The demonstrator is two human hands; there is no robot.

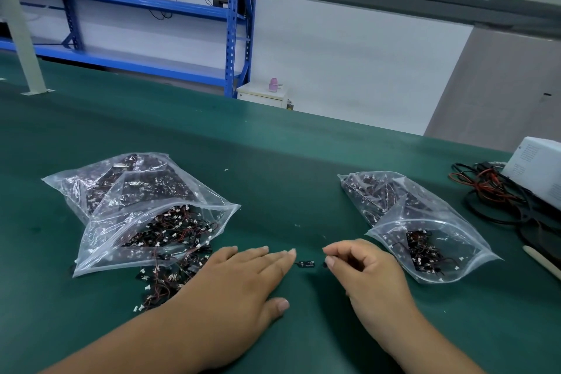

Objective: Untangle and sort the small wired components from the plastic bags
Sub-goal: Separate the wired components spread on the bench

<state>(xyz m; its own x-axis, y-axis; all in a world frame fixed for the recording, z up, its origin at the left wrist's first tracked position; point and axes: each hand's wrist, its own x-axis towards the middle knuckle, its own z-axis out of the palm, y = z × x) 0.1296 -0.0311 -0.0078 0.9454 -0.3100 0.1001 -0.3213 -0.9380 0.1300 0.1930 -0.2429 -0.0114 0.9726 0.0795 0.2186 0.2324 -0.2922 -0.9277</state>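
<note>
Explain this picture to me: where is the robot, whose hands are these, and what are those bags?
No robot here: a person wears a head camera that looks down at their own hands. On the green mat lie clear bags of small wired parts: left bags, with spilled parts beside them, and right bags. The left hand lies flat, fingertips by a small black component. The right hand, fingers curled, pinches a tiny dark piece. A white box and cables sit far right.

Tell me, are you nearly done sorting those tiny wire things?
Not nearly. Some already sit in the right bag, so they look sorted. The right hand seems to pinch one component beside the flat left hand. A tangled pile and full left bags remain.
</note>
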